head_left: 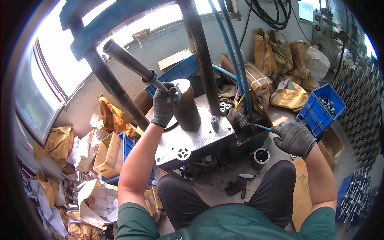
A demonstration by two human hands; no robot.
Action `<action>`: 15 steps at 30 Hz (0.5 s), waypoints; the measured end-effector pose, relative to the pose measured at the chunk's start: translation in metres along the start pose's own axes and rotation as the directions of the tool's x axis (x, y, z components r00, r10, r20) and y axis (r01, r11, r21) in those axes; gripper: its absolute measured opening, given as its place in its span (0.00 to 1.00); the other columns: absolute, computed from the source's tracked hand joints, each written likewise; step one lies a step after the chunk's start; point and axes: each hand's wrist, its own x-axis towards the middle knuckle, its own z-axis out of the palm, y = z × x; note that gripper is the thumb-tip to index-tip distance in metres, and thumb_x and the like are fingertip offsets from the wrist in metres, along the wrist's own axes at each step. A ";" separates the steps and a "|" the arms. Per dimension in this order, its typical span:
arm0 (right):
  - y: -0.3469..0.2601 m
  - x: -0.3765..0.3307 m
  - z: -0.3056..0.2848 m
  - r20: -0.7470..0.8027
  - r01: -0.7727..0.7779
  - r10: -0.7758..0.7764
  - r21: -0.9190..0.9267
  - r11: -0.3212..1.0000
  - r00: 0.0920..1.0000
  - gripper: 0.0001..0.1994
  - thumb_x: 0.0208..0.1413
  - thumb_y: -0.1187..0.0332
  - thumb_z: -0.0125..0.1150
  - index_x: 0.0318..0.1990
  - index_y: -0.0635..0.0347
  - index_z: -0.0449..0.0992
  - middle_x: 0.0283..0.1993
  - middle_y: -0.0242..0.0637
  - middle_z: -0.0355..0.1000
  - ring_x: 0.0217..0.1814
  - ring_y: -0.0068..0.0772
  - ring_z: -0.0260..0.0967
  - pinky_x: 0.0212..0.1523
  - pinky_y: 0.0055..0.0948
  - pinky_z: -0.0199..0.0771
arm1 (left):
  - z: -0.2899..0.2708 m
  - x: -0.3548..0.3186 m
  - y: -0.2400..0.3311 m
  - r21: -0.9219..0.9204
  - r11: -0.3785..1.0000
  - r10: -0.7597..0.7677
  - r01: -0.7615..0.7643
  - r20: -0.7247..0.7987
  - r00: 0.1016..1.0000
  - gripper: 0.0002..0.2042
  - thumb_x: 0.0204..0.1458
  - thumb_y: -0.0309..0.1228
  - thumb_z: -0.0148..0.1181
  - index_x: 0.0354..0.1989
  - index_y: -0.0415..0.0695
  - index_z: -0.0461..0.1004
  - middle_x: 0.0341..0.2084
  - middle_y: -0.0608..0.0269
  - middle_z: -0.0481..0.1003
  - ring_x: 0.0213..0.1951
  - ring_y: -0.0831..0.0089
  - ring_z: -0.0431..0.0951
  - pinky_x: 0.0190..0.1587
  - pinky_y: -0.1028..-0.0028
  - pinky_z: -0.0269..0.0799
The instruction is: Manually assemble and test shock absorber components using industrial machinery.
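At the press bench (192,140), the person sits close, both hands gloved in dark grey. Left arm reaches up and forward, forearm bare, elbow bent low, wrist raised. Left hand (164,106) has its grip closed around the thin end of a long steel lever (128,60), just where the rod meets a ring-shaped fitting. Lever slopes up and away to the left of that grip, widening into a hollow tube. Just right of the left grip, touching or nearly so, stands a dark metal cylinder (187,104), upright on the steel plate.

Right arm extends out to the side, elbow bent, hand held lower than the left. Right hand (294,138) is curled, fingers together on a thin blue-handled tool (263,127) that points left from the grip toward the press base. How firmly it is pinched cannot be told. Beyond that grip's tool tip, small bearing-like rings (224,107) sit on the plate. Below and left of the right grip, a short round sleeve (261,155) stands on the floor; further left lies a hammer (245,182). Up and right of the right grip, a blue crate (320,108) holds small parts.
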 end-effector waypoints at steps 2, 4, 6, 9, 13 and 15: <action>-0.002 0.000 -0.001 -0.027 -0.001 0.001 0.004 1.000 1.000 0.13 0.57 0.59 0.60 0.40 0.58 0.82 0.30 0.49 0.79 0.37 0.54 0.80 0.42 0.51 0.80 | -0.001 0.041 -0.026 0.032 0.999 -0.014 0.015 -0.027 1.000 0.04 0.67 0.28 0.62 0.46 0.44 0.75 0.31 0.68 0.75 0.32 0.80 0.75 0.35 0.77 0.75; -0.005 0.001 0.001 -0.027 -0.013 0.013 0.012 1.000 1.000 0.12 0.57 0.61 0.59 0.39 0.58 0.82 0.27 0.49 0.78 0.34 0.55 0.80 0.41 0.51 0.80 | 0.000 0.067 -0.043 0.066 0.997 -0.032 0.035 -0.054 0.998 0.02 0.67 0.27 0.61 0.44 0.44 0.75 0.30 0.69 0.75 0.31 0.80 0.75 0.34 0.77 0.75; -0.006 0.001 0.001 -0.028 -0.016 0.016 0.007 1.000 0.999 0.12 0.57 0.61 0.58 0.39 0.59 0.82 0.28 0.50 0.78 0.35 0.55 0.80 0.40 0.51 0.80 | 0.003 0.084 -0.055 -0.044 0.957 -0.287 0.286 -0.035 0.957 0.01 0.67 0.26 0.61 0.42 0.45 0.75 0.28 0.69 0.75 0.29 0.80 0.75 0.32 0.77 0.75; -0.004 0.000 0.011 -0.053 -0.014 0.016 0.034 0.999 0.998 0.13 0.58 0.61 0.57 0.39 0.59 0.83 0.28 0.50 0.78 0.35 0.55 0.80 0.41 0.51 0.81 | 0.008 0.096 -0.070 -0.064 0.951 -0.305 0.302 -0.058 0.951 0.03 0.68 0.26 0.61 0.40 0.45 0.74 0.27 0.68 0.75 0.27 0.79 0.74 0.30 0.76 0.75; -0.005 0.000 0.006 -0.028 -0.024 0.024 0.021 1.000 0.999 0.13 0.59 0.60 0.58 0.39 0.58 0.83 0.27 0.50 0.78 0.35 0.55 0.80 0.40 0.51 0.80 | 0.008 0.106 -0.083 -0.049 0.917 -0.398 0.395 -0.080 0.914 0.06 0.68 0.29 0.61 0.38 0.44 0.73 0.26 0.67 0.74 0.26 0.78 0.73 0.31 0.74 0.75; -0.004 0.000 0.005 -0.066 0.023 -0.021 0.036 0.999 0.998 0.13 0.58 0.59 0.59 0.39 0.58 0.82 0.26 0.49 0.77 0.34 0.55 0.80 0.39 0.51 0.79 | 0.006 0.106 -0.087 -0.019 0.931 -0.364 0.364 -0.068 0.929 0.06 0.68 0.30 0.61 0.38 0.43 0.73 0.25 0.67 0.74 0.26 0.78 0.73 0.31 0.73 0.75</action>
